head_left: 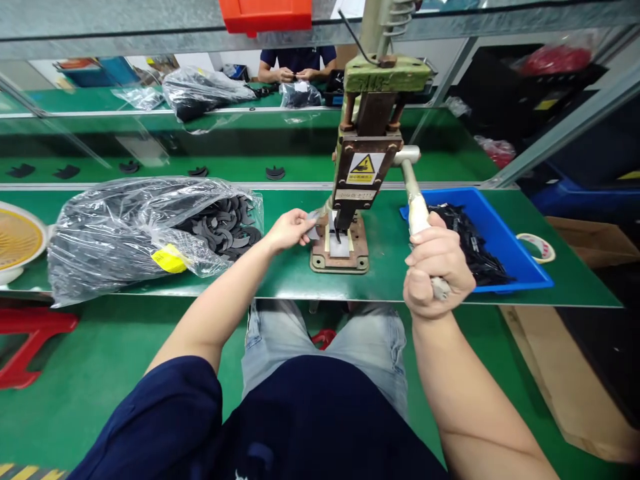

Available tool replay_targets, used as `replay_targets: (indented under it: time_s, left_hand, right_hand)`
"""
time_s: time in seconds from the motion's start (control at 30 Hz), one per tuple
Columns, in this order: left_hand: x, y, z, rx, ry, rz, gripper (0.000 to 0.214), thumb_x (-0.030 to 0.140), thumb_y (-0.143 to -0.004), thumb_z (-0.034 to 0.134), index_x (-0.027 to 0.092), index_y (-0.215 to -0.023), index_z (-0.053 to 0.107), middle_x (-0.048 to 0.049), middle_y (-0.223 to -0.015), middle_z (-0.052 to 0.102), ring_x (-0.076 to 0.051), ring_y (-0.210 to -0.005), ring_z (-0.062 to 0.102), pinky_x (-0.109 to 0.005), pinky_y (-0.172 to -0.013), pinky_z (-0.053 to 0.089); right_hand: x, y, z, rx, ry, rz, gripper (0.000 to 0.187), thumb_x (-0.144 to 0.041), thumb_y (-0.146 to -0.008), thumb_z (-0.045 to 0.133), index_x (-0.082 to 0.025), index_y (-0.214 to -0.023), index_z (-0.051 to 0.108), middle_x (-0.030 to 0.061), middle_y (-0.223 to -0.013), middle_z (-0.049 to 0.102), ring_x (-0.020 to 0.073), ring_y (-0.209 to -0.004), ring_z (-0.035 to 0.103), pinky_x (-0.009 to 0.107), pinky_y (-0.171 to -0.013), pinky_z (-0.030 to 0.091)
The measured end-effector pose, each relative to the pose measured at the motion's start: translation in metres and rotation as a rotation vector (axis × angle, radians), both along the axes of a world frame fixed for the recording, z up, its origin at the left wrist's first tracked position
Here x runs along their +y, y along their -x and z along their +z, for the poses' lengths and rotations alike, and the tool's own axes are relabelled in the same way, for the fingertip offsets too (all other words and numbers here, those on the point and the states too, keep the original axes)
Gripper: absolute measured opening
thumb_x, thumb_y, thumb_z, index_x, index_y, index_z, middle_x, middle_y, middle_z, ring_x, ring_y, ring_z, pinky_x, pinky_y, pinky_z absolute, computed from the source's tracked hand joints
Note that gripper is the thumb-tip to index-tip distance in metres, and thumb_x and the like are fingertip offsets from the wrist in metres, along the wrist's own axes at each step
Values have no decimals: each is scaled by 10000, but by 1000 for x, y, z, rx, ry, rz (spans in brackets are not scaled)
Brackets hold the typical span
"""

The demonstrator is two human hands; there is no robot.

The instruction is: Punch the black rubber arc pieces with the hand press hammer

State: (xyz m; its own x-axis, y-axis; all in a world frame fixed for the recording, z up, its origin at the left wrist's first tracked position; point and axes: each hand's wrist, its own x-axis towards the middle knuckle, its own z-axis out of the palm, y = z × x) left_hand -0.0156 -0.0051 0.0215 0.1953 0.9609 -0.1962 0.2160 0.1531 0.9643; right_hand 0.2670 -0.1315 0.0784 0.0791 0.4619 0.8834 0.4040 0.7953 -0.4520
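Note:
An arbor press with a warning label stands on the green bench, and my right hand is wrapped round its pale, cloth- or tape-wrapped lever. To the left of the ram, my left hand pinches a thin greyish flat piece at the edge of the press base. Under the ram a small dark part sits against a light plate; the ram partly hides it. What exactly the greyish piece is I cannot make out.
A clear plastic bag of dark curved pieces lies left, beside a round dial scale. To the right are a blue tray of black parts and a tape roll. Dark pieces line the strip behind; another person sits beyond.

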Motion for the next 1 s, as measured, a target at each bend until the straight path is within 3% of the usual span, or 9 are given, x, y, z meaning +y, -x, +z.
replay_targets:
  time_s: [0.17,0.5,0.8,1.0]
  left_hand:
    - [0,-27,-14,-53,35,-41,275,373,-960,820,175,-919,634,29,-609,647,-80,-475,603,-190,-485,464]
    - [9,-31,-16,130,-31,-96,223,355,-1013,745,185,-958,611,39,-632,644,-81,-495,617,-168,-476,460]
    - [25,-29,-10,138,168,-185,317,387,-990,782,210,-906,533,10,-595,678,-132,-512,707,-172,-505,525]
    - [22,-31,-5,69,321,-166,267,347,-1018,742,206,-920,537,-10,-575,687,-144,-487,708,-169,-494,526]
  right_hand:
    - [0,0,2,-6,-84,18,221,-333,-853,689,-263,-680,570,-30,-702,624,189,-914,687,641,-1223,506]
    - [-5,3,0,15,-69,8,239,-275,-907,665,-247,-691,565,-18,-723,625,171,-942,703,559,-1127,591]
    - [-6,6,2,45,-55,-21,241,-309,-911,661,-266,-694,566,-15,-708,618,189,-909,699,569,-1055,621]
    - [-6,8,0,44,-75,-9,280,-366,-934,661,-268,-688,570,0,-694,619,208,-897,693,643,-1128,578]
